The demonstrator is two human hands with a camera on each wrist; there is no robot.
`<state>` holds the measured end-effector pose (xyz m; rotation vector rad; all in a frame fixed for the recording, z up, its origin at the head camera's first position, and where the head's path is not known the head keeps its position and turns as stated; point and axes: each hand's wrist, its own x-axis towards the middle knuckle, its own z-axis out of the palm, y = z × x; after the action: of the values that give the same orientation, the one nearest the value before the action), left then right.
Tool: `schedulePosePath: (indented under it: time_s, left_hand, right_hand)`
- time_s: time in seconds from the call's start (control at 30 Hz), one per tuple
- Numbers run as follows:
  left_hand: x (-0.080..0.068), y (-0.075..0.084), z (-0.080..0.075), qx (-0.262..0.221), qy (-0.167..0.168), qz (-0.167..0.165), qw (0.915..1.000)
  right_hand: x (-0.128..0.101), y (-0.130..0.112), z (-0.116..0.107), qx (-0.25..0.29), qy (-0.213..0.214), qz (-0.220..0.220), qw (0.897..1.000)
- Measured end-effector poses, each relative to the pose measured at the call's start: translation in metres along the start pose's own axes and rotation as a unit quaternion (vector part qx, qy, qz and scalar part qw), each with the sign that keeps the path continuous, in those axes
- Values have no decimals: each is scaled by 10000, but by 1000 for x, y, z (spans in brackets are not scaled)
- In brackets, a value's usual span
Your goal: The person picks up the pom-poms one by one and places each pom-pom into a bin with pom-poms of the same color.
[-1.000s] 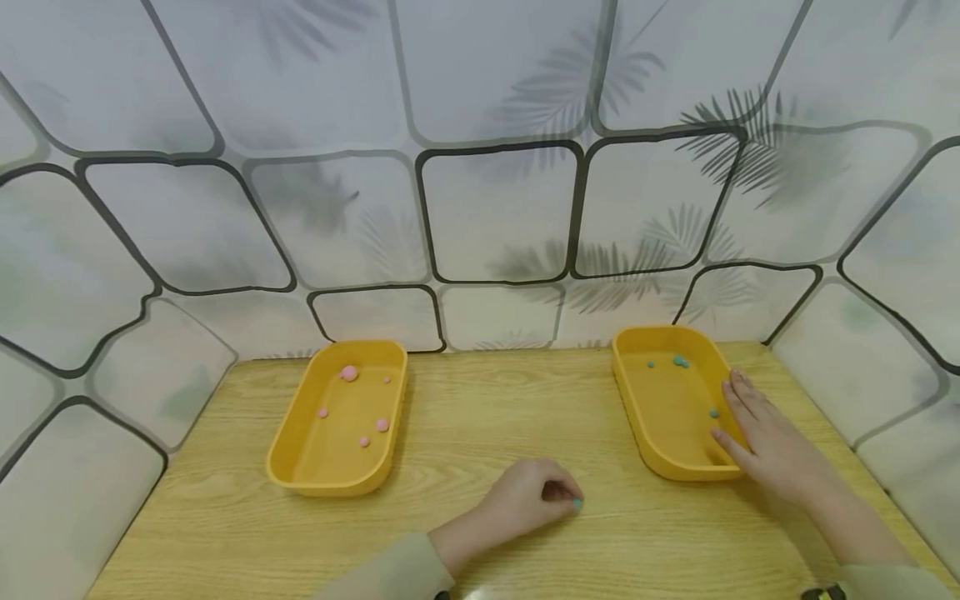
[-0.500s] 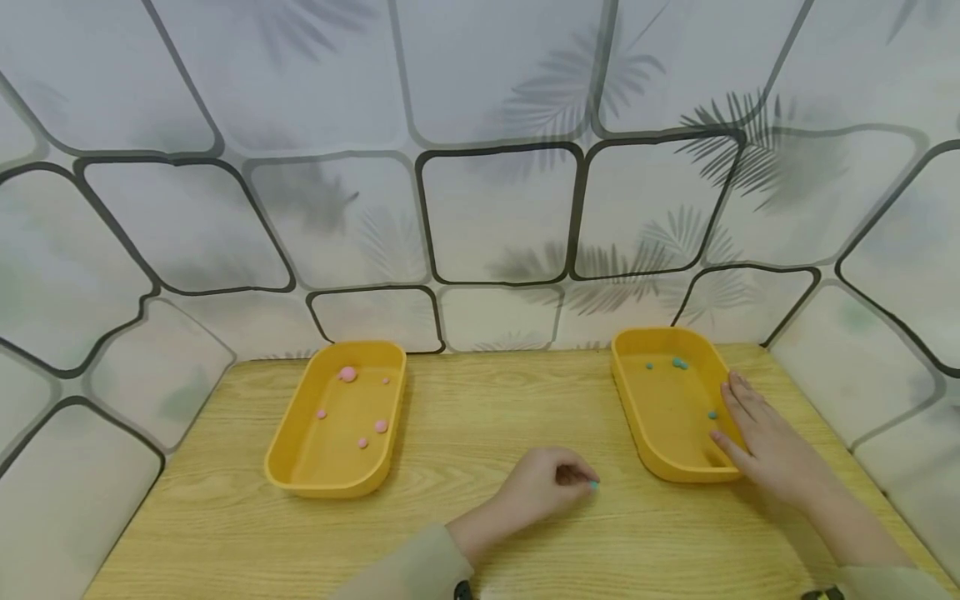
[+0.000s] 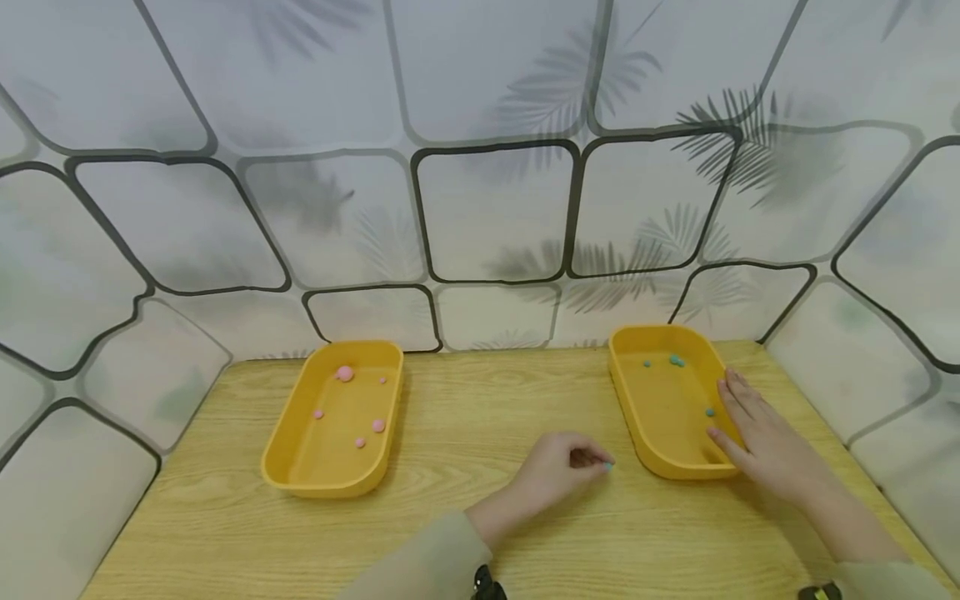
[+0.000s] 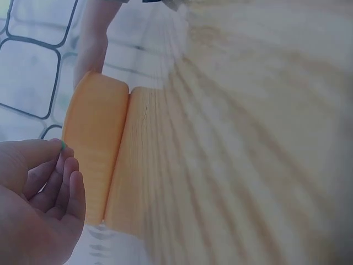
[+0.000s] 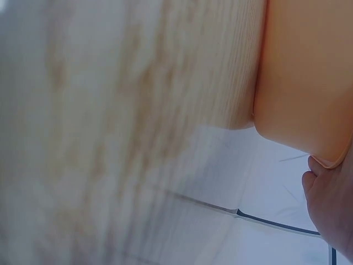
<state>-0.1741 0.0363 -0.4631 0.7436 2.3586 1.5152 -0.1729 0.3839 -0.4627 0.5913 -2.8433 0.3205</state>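
Our left hand (image 3: 558,475) pinches a small teal bead (image 3: 607,467) between thumb and fingertips, the other fingers curled in. Over the last second it has slid along the counter (image 3: 480,533) to the right, and the bead now sits just short of the near left corner of the orange tray (image 3: 637,421) on that side, close but not yet over the rim. The left wrist view shows the same: the teal speck (image 4: 63,146) at our fingertips, with the tray's outer wall (image 4: 94,149) right beside them.

Our right hand (image 3: 757,437) has not moved. It lies flat, fingers straight and relaxed, on the right rim of that tray, steadying it and gripping nothing. Inside the tray, ahead of our right fingers, lie a few more teal beads (image 3: 677,361).

Well off to the left of our left hand stands a second orange tray (image 3: 288,450) holding pink beads (image 3: 344,373); nothing there has shifted.

We judge from this steady travel that the teal bead is being carried to join its own colour, and that what remains is a lift over the rim and a release.
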Motion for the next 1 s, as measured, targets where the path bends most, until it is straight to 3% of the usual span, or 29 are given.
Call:
schedulePosePath:
  time_s: [0.43, 1.0]
  left_hand:
    - [17, 10, 2, 104, 41, 184, 9998]
    - [45, 26, 4, -200, 144, 46, 9997]
  right_hand:
    - [1, -2, -2, -23, 44, -43, 10000]
    - [-1, -2, -2, 22, -23, 22, 10000]
